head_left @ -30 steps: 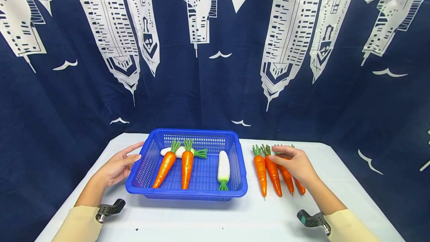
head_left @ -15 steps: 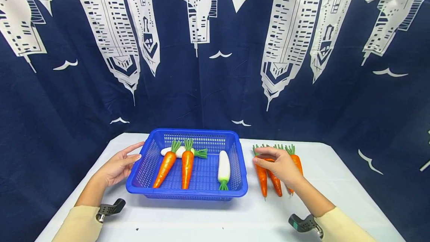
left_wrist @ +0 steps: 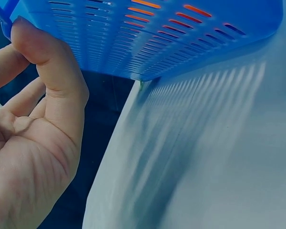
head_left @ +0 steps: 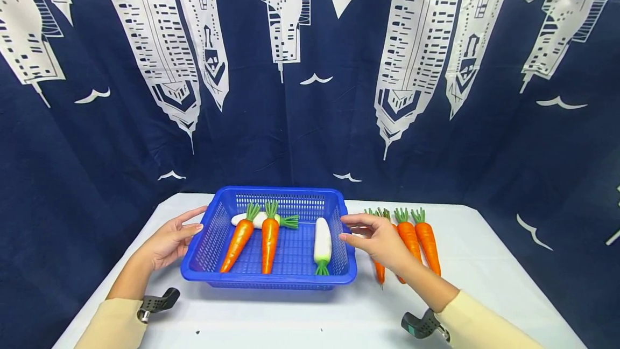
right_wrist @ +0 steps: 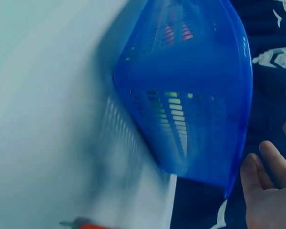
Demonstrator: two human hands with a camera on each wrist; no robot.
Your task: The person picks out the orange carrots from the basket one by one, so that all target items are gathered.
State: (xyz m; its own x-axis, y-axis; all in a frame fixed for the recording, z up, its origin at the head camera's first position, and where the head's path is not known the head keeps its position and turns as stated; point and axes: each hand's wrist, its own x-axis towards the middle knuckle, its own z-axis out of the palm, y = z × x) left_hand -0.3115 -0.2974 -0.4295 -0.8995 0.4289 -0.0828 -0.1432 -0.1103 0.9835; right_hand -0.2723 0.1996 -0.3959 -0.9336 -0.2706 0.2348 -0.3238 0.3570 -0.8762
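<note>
The blue plastic basket [head_left: 271, 279] stands on the table with carrots and white radishes inside. Two carrots, a left one [head_left: 240, 241] and another [head_left: 270, 241], lie partly across a white radish [head_left: 240, 218]. A second white radish [head_left: 322, 238] lies near the right wall. My left hand [head_left: 167, 241] is at the left rim, thumb tip against it and fingers loosely extended. At the right rim is my right hand [head_left: 380, 238], fingers apart; in the right wrist view its thumb [right_wrist: 249, 174] is close beside the rim, and contact is unclear.
Several carrots [head_left: 427, 238] lie in a row right of the basket, partly hidden behind my right hand and forearm. The white table [head_left: 252, 322] ends at a dark blue curtain [head_left: 290, 139] with white printed buildings. Each wrist bears a dark camera mount.
My right hand has moved left from over the loose carrots to the basket's right rim, uncovering the rightmost carrots. My left hand and the basket have stayed in place.
</note>
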